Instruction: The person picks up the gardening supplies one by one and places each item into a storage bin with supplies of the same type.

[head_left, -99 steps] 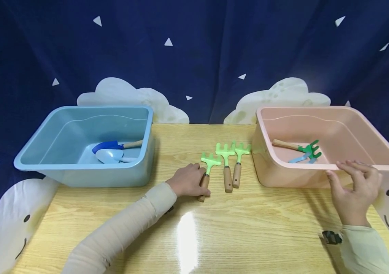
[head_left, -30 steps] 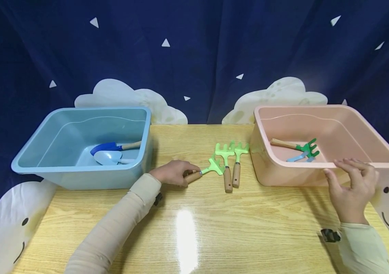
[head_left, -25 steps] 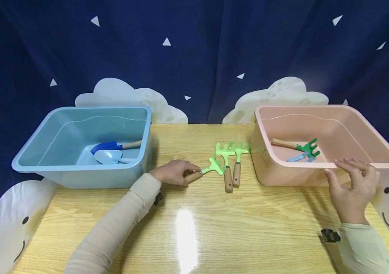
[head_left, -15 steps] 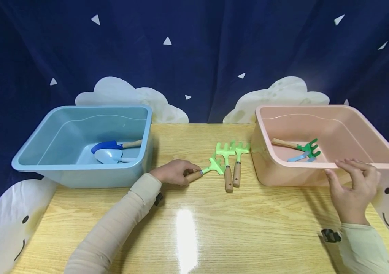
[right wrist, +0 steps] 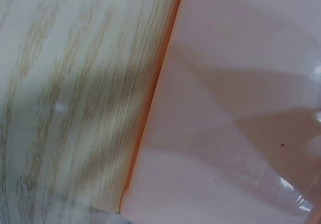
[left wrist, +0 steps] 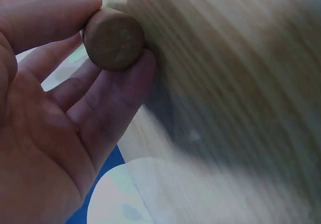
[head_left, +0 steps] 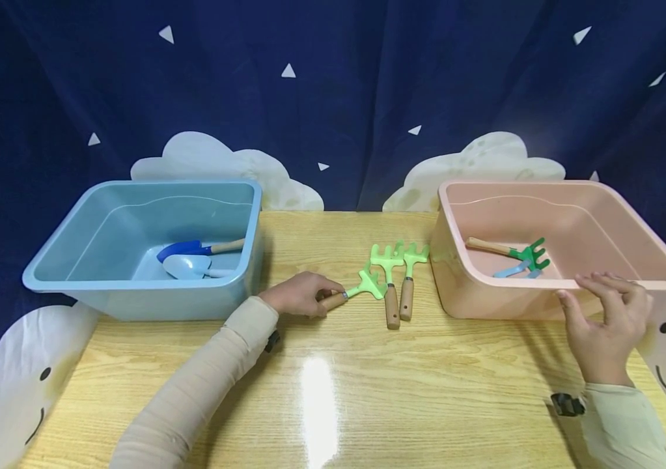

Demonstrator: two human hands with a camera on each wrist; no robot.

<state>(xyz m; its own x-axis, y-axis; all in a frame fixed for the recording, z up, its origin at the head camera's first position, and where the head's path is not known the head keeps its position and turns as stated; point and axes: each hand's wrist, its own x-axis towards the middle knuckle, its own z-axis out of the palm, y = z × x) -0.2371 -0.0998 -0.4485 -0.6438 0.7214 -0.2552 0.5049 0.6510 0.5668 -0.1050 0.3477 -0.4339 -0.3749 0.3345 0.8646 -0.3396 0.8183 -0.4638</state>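
Observation:
My left hand (head_left: 303, 294) pinches the wooden handle of a light green hand rake (head_left: 370, 285) between thumb and fingers. That rake slants on the table, head toward the right, close to the handle of a second green rake (head_left: 391, 305). A third green rake (head_left: 406, 299) lies beside it. In the left wrist view the round handle end (left wrist: 114, 42) sits between thumb and fingertips. My right hand (head_left: 609, 322) rests with relaxed fingers on the front rim of a pink tub (head_left: 508, 296). The right wrist view shows the tub's wall, without clear fingers.
A blue tub (head_left: 163, 301) on the left holds a dark blue trowel (head_left: 183, 249) and a light blue trowel (head_left: 187, 266). Inside the pink tub lie a dark green rake (head_left: 530, 254) and a light blue tool (head_left: 511, 270), partly hidden. A dark curtain (head_left: 350, 98) hangs behind.
Since the oldest frame, my left hand has moved left with the rake's handle, turning the rake from nearly upright to slanted. Over the last second both hands have hardly moved.

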